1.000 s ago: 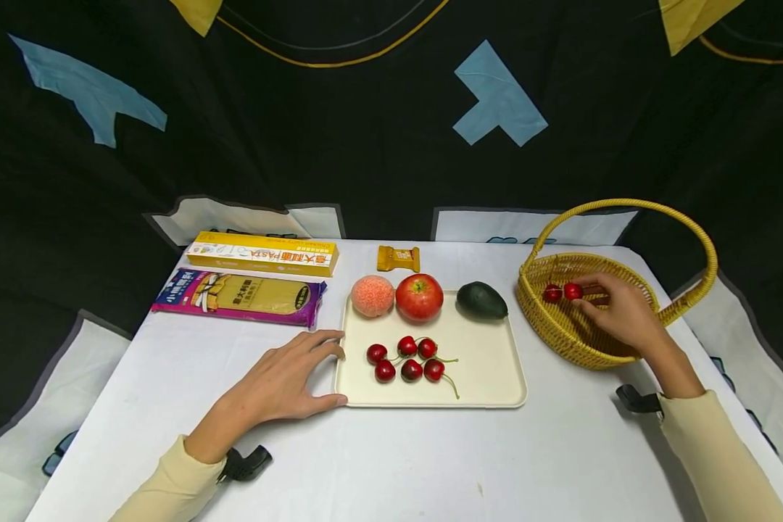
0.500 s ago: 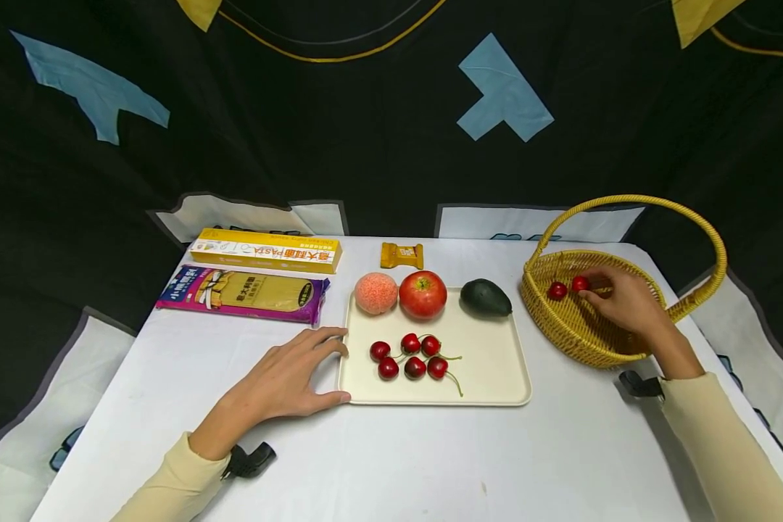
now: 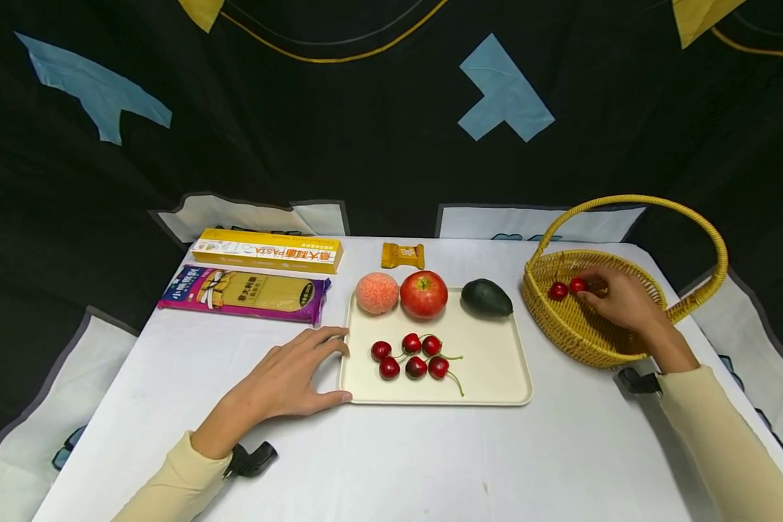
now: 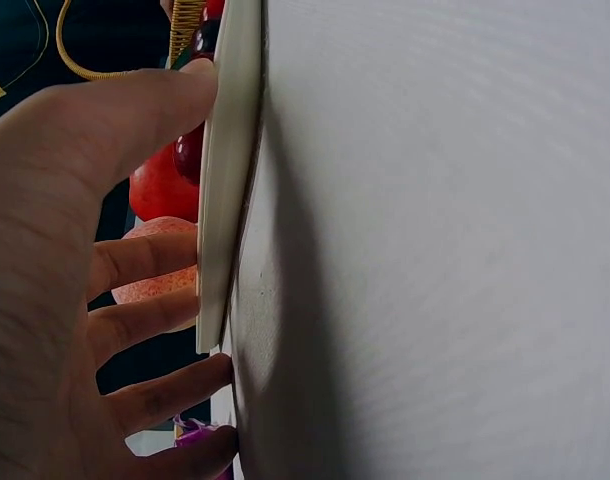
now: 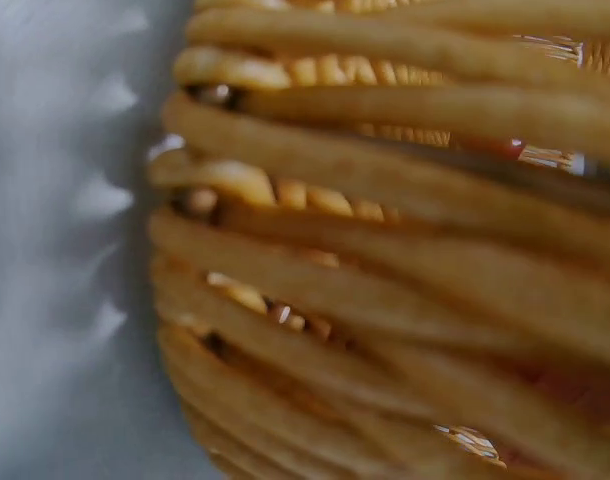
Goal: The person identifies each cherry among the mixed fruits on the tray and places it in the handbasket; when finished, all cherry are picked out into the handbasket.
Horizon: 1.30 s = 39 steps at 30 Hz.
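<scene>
Desk [image 3: 444,464]: white-covered, carrying everything below.
Basket [image 3: 581,351]: yellow, woven, far right, its handle arching up.
Tray [image 3: 489,362]: cream, in the middle, left of the basket.
Purple packet [image 3: 261,292]: lying at the left, left of the tray.
Pasta box [image 3: 267,252]: yellow and white, just beyond the purple packet.
Left hand [image 3: 277,380]: fingers apart, thumb and two fingers touching the tray's left side.
Right hand [image 3: 626,304]: inside the basket, thumb and finger pinched on a cherry [image 3: 578,285].
Apple [image 3: 423,295]: red, at the tray's far side.
Avocado [image 3: 486,299]: dark, right of the apple.
Peach [image 3: 377,293]: just left of the apple.
Snack packet [image 3: 402,255]: yellow, beyond the tray.
Tray cherries [image 3: 416,367]: six, clustered mid-tray, some with stems.
Other basket cherry [image 3: 558,291]: just left of the pinched one.
</scene>
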Motion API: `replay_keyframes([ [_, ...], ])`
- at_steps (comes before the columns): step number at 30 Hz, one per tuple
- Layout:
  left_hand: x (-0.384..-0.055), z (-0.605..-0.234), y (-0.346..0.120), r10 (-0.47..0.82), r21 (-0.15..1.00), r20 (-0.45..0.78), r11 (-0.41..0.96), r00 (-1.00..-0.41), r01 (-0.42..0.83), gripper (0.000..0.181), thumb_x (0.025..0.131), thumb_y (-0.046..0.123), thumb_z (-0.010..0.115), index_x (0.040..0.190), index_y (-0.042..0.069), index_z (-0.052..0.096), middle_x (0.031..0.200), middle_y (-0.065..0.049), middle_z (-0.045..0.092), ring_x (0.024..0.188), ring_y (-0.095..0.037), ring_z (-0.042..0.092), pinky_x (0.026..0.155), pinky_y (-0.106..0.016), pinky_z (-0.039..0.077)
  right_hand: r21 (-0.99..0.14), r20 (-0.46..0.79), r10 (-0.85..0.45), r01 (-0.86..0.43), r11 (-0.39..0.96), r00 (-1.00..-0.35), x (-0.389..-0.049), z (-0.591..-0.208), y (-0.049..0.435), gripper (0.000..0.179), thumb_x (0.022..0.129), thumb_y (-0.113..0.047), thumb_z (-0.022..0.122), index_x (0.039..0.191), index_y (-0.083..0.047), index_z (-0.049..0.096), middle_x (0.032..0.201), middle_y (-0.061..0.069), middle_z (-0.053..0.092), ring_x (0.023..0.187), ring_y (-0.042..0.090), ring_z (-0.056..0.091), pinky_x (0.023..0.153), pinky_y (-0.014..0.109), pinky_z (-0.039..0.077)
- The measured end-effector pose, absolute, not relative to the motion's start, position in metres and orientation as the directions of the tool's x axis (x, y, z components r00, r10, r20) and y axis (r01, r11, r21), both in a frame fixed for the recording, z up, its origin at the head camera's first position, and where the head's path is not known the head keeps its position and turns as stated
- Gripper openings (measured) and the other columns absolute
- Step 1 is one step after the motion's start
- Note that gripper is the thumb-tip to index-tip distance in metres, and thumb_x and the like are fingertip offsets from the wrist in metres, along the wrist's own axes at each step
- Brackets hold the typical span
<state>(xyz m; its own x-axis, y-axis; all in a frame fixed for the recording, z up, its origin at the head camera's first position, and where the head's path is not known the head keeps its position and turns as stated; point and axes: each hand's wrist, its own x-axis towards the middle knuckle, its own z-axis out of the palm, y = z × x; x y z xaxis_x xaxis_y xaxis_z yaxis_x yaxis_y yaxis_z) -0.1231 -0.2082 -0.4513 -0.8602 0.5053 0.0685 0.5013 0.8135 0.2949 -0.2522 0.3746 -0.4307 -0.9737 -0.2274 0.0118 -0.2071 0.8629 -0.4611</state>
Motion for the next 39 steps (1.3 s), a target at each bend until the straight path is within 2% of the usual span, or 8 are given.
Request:
replay_keyframes([
  [9, -0.122, -0.452, -0.208, 0.506, 0.304, 0.07, 0.81, -0.859, 0.502, 0.06, 0.086, 0.071, 0.079, 0.128, 0.03, 0.067, 0.161, 0.005, 0.051, 0.141, -0.028, 0.056, 0.082, -0.063, 0.056, -0.465, -0.022, -0.218, -0.183, 0.866, -0.976, -0.257, -0.43, 0.375, 0.042, 0.105, -0.016, 0.069, 0.139, 0.008, 0.06, 0.131, 0.033, 0.064, 0.12, 0.05, 0.061, 0.105, 0.07, 0.045],
  [21, -0.121, -0.451, -0.207, 0.504, 0.299, 0.076, 0.811, -0.86, 0.502, 0.063, 0.085, 0.07, 0.08, 0.131, 0.03, 0.067, 0.161, 0.005, 0.051, 0.141, -0.027, 0.055, 0.081, -0.062, 0.056, -0.449, 0.0, -0.235, -0.21, 0.869, -0.972, -0.262, -0.429, 0.377, 0.043, 0.105, -0.013, 0.07, 0.14, 0.009, 0.058, 0.13, 0.034, 0.066, 0.119, 0.05, 0.062, 0.104, 0.069, 0.046],
  [32, -0.122, -0.45, -0.208, 0.502, 0.3, 0.072, 0.813, -0.862, 0.499, 0.062, 0.084, 0.07, 0.081, 0.129, 0.03, 0.067, 0.161, 0.004, 0.051, 0.141, -0.028, 0.055, 0.087, -0.064, 0.056, -0.439, 0.061, -0.254, -0.254, 0.862, -0.965, -0.245, -0.421, 0.372, 0.045, 0.105, -0.015, 0.072, 0.141, 0.007, 0.059, 0.134, 0.033, 0.064, 0.123, 0.053, 0.063, 0.104, 0.07, 0.047],
  [39, -0.123, -0.451, -0.208, 0.505, 0.297, 0.074, 0.812, -0.86, 0.503, 0.061, 0.085, 0.07, 0.081, 0.129, 0.03, 0.067, 0.16, 0.004, 0.052, 0.139, -0.027, 0.056, 0.081, -0.061, 0.057, -0.421, 0.139, -0.239, -0.275, 0.864, -0.961, -0.228, -0.414, 0.36, 0.043, 0.106, -0.02, 0.071, 0.137, 0.007, 0.062, 0.132, 0.031, 0.066, 0.122, 0.051, 0.062, 0.101, 0.07, 0.048],
])
